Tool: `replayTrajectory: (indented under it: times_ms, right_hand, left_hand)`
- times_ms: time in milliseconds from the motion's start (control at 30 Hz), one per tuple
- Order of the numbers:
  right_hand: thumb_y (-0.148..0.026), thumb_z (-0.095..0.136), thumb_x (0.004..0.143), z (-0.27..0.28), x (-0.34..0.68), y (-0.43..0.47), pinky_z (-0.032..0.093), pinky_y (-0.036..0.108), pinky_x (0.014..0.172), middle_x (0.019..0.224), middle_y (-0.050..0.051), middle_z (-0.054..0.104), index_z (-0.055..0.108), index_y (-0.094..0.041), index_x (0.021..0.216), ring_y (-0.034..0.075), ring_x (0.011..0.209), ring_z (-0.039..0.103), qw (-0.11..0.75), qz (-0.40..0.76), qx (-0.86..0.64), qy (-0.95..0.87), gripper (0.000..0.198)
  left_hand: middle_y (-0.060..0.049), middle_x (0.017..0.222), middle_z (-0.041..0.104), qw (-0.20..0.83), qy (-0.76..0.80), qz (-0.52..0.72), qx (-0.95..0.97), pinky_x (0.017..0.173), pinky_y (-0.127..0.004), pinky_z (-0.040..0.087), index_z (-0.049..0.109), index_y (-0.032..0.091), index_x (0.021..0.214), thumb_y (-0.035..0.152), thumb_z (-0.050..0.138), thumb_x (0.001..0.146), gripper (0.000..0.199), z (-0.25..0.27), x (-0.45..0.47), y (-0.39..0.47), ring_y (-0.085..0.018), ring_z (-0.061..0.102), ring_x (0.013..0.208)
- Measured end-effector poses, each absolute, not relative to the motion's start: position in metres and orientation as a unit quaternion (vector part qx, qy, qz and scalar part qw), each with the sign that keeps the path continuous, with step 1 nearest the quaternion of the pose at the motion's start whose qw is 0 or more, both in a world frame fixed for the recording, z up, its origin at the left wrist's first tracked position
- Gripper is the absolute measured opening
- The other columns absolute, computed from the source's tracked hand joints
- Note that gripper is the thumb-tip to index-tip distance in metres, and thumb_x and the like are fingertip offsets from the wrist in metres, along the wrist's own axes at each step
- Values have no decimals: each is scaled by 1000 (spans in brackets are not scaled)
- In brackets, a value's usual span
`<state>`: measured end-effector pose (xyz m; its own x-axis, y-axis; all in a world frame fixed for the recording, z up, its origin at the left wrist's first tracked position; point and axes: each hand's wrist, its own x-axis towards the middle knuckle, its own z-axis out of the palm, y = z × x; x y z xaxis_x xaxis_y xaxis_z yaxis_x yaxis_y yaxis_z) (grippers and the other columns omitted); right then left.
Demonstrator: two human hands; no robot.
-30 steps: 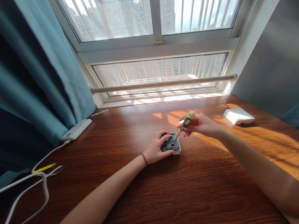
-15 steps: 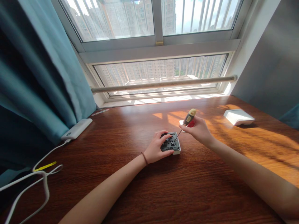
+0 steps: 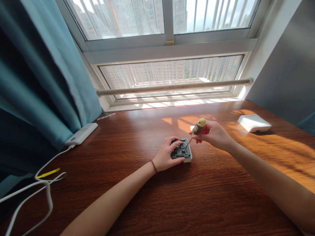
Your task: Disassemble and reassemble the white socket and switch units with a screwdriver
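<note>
A square electrical fitting [image 3: 186,154], with a dark grey face and a white base, lies on the wooden table. My left hand [image 3: 169,152] grips it from the left, thumb along the near side and fingers over the far edge and face. In my right hand [image 3: 209,133] is a screwdriver [image 3: 199,126] with a yellow and grey handle. Its thin shaft slants down to the left, and the tip meets the right part of the grey face; the exact contact point is too small to make out. Behind the screwdriver a small white piece [image 3: 192,128] is mostly hidden.
A white box-like part [image 3: 254,123] stands at the right on the table [image 3: 137,196]. To the left, a white power bank [image 3: 82,133] with a white cable [image 3: 52,160] and yellow strip [image 3: 49,173] lies beside the blue curtain [image 3: 56,65]. A window with a rail [image 3: 172,88] is behind.
My right fingers have shifted round the screwdriver handle, and the hand sits slightly more to the right. The screwdriver tip stays on the fitting. My left hand keeps its hold; the view has shifted slightly.
</note>
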<state>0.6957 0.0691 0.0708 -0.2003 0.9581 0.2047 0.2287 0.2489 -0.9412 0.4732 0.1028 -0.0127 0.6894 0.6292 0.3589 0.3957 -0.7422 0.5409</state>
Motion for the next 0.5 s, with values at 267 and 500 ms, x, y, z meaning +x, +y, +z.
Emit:
replayTrajectory:
  times_ms: [267,500]
  right_hand:
    - [-45,74,58,46,688,77,42,28,47,58,1,59,56,-17,69,15,51,54,522,131,-638,-551,35]
    - [-40,73,63,49,697,80,48,29,49,64,3,63,56,-16,73,16,53,59,513,305,-486,-639,30]
  left_hand:
    - [-10,127,41,211,286,271,895,105,-42,32,49,23,121,43,67,70,57,-13,473,103,-26,37,120]
    - [-10,127,41,211,286,271,895,104,-44,33,49,25,121,43,68,69,58,-13,473,103,-27,37,119]
